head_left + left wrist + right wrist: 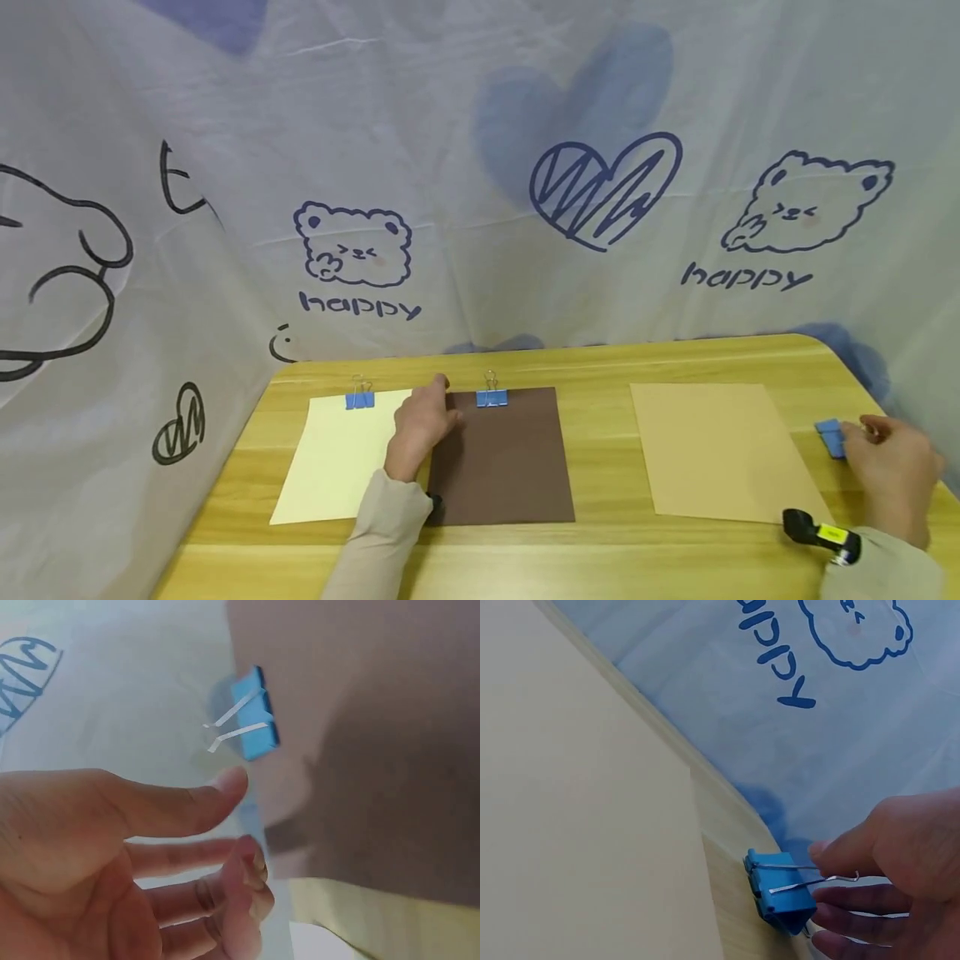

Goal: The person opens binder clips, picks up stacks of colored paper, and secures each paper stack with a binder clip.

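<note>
On the table, at left, lies a yellow sheet with a first clip on its top edge. Next, the left hand, fingers loosely bent and gripping nothing, is near the brown sheet, which bears a second clip (also blue). Then comes a tan sheet; beside its right edge, the right hand pinches a third clip between thumb and fingers.

Clip with shiny metal handles

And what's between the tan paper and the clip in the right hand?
Bare table separates the clip from the paper in the head and right wrist views.
</note>
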A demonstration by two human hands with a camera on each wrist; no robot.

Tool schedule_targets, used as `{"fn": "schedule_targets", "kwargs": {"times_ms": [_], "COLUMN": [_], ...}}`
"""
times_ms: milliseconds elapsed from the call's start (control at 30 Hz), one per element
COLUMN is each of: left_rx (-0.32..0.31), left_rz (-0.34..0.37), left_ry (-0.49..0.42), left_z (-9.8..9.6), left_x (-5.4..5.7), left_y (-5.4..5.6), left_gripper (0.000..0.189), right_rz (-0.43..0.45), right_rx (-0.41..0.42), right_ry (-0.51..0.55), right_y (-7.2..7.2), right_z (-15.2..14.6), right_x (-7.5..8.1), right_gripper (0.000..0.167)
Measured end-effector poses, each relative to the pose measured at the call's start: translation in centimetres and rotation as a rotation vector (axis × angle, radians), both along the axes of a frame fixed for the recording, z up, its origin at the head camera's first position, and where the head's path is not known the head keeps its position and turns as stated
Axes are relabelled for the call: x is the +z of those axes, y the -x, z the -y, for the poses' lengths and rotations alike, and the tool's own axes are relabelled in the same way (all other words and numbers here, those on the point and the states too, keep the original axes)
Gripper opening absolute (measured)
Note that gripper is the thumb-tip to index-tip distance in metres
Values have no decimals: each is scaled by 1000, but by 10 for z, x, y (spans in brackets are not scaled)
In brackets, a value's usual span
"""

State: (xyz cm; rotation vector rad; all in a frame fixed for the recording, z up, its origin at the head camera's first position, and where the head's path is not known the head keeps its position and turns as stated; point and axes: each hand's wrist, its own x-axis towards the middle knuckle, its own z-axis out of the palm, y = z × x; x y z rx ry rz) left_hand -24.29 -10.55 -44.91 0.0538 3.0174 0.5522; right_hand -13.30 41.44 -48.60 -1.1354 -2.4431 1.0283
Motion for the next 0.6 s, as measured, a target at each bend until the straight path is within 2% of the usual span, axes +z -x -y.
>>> {"fn": "schedule_targets", "kwargs": {"times_ms": [167,400,500,600], "left_rx": [-77,-247,-303,-365], "left_rz": [-30,-160,-137,-67], "left_ry": [-24,-242,-283,-330], "left_z": [-11,-33,-46,-59], "left_x": [6,5,3,-1], "left_y": [-2,3,3,4], "left_gripper": [21,13,17,26], "right_rz": [5,77,109,108], "right_rx": [4,84,131,165], "right_ry": [9,39,30,17], "right_y": [0,-3,-5,-9], "right_z": [-2,-9,-11,-11], "right_x": [-2,8,13,17], "right_gripper": [46,49,48,46]}}
